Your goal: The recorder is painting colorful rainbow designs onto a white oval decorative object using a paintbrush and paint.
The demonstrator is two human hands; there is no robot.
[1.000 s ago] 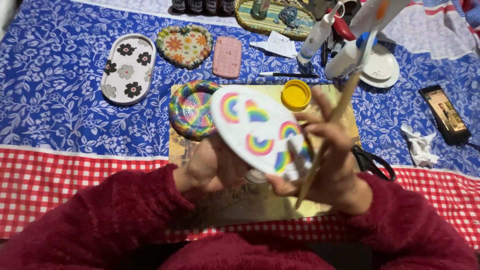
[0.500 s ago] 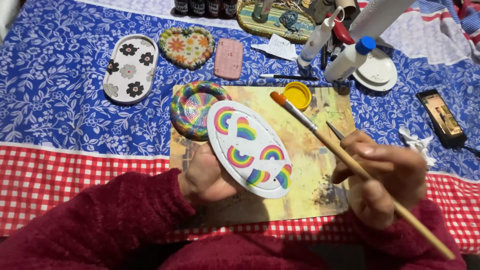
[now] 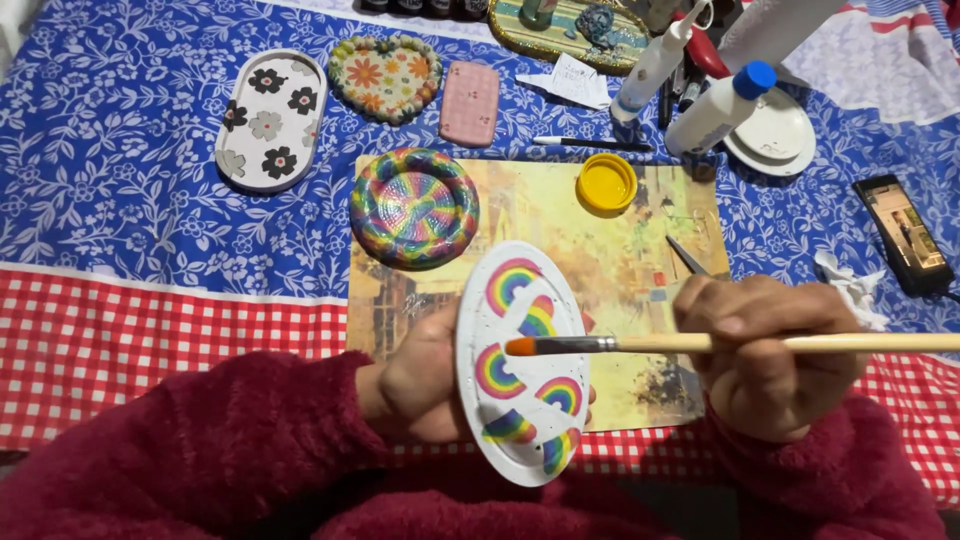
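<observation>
White oval tray (image 3: pixel 522 365) with rainbows, tilted, over yellowed mat (image 3: pixel 600 240); left hand (image 3: pixel 420 385) grips its left edge from beneath. Right hand (image 3: pixel 770 355) closed round brush (image 3: pixel 720 343), orange tip on tray centre. Yellow cap (image 3: pixel 606 184) on mat's far edge; round rainbow dish (image 3: pixel 414 206) at mat's far-left corner.

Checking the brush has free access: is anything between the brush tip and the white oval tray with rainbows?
Nothing visible. The brush tip lies right over the oval tray, held by the left hand; the right hand grips the handle off to the side.
</observation>
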